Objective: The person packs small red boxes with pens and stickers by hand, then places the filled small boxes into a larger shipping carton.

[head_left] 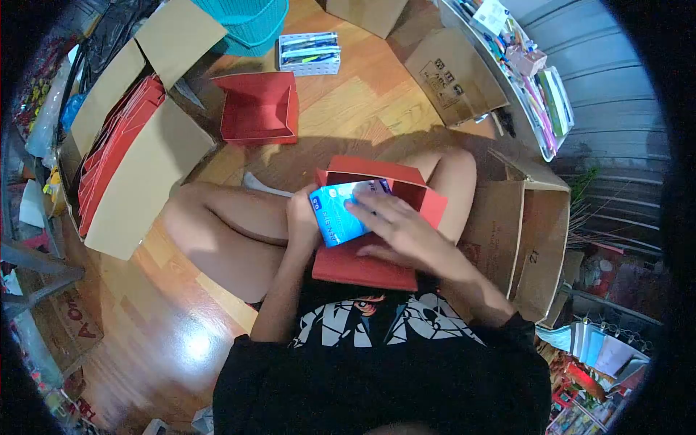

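A blue and white printed packet (338,214) is tilted above the red cardboard box (366,264) in my lap. My left hand (303,212) grips the packet by its left edge, fingers partly hidden behind it. Across the packet's upper right side lies my right hand (391,221), its fingers stretched out and touching the printed face. The lap box has its lid folded back towards me, and its inside shows behind the packet and my right hand.
An open red box (259,112) stands on the wooden floor ahead. To the left, a large carton (148,181) holds several flattened red boxes. A white basket of pens (309,54), a teal basket (250,25) and brown cartons (453,76) stand around; another open carton (500,225) is at my right knee.
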Demonstrator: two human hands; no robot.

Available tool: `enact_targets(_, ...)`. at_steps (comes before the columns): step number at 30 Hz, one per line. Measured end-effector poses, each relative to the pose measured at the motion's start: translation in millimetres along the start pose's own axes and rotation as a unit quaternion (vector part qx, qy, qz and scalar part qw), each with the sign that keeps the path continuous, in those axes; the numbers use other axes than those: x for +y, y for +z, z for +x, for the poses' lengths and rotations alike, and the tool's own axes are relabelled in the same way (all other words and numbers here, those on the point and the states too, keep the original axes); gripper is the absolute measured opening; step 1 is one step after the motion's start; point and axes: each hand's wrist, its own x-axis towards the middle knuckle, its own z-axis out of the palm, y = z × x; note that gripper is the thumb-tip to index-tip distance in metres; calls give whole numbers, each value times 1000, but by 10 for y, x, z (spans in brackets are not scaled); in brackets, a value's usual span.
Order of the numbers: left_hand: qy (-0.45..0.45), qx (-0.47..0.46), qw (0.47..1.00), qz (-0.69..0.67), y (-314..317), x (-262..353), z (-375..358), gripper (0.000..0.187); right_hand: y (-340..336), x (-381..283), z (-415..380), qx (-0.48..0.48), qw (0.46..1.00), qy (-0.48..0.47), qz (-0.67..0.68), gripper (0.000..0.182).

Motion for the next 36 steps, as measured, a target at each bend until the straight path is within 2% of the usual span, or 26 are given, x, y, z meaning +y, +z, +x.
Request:
enact_targets(1, -44, 3, 999, -24, -8, -44, -1, 19, -29, 42, 31, -2, 1000, 1, 2, 71)
enact_targets(3, 73, -24, 993, 89, -5, 266, -95, 20, -87, 100, 94, -33, 996, 70, 41, 78)
enact_targets(4, 106, 1, 992, 75, 18, 316, -106, 18, -1, 184, 96, -4, 991, 81, 105, 85)
enact_targets(8, 38, -8, 992, 122, -45, 189, -51, 18, -74, 174, 135, -32, 994, 57, 92, 86)
enact_targets(10, 72, 61, 976, 196, -31, 358, -91, 32, -203, 51, 101, -6, 995, 6, 96, 84)
enact_targets(11, 74, 65, 976, 196, -11, 354, -51, 32, -225, -25, 73, 30, 994, 9, 101, 81)
enact_targets(13, 210, 117, 943, 231, 48, 256, 18, 53, -305, -154, 41, 37, 998, 35, 38, 83)
enact_targets(14, 250, 86, 945, 195, 54, 179, 115, 60, -297, -152, 46, 37, 998, 36, 38, 83)
enact_targets(15, 250, 84, 945, 195, 37, 114, 134, 60, -277, -148, 56, 30, 996, 75, -40, 82)
enact_targets(16, 229, -4, 968, 102, 14, 58, 153, 60, -251, -141, 67, 24, 986, 115, -118, 82)
enact_targets(17, 203, -94, 975, 7, -8, 60, 167, 59, -217, -107, 77, 26, 985, 119, -119, 82)
enact_targets(18, 202, -99, 974, 7, -30, 69, 172, 59, -176, -59, 86, 42, 984, 123, -125, 82)
enact_targets(21, 87, -176, 969, -147, -72, 173, 139, 59, -149, -70, 123, 68, 981, 126, -133, 81)
enact_targets(22, 87, -168, 971, -147, -82, 199, 127, 48, -138, -49, 137, 69, 980, 112, -147, 81)
enact_targets(23, 87, -169, 971, -147, -80, 182, 145, 48, -128, -17, 150, 69, 980, 95, -161, 80)
enact_targets(25, -38, -132, 967, -215, -79, 131, 190, 38, -137, 72, 136, 76, 979, 95, -164, 80)
enact_targets(26, -45, -107, 974, -196, -70, 346, 112, 39, -154, 98, 131, 67, 977, 107, -172, 80)
enact_targets(31, 17, -111, 988, -108, -10, 348, 98, 36, -165, 192, 124, 58, 978, 106, -172, 85)
enact_targets(36, -3, -138, 967, -212, 34, 214, 174, 38, -254, 231, 168, -5, 977, 79, -196, 78)
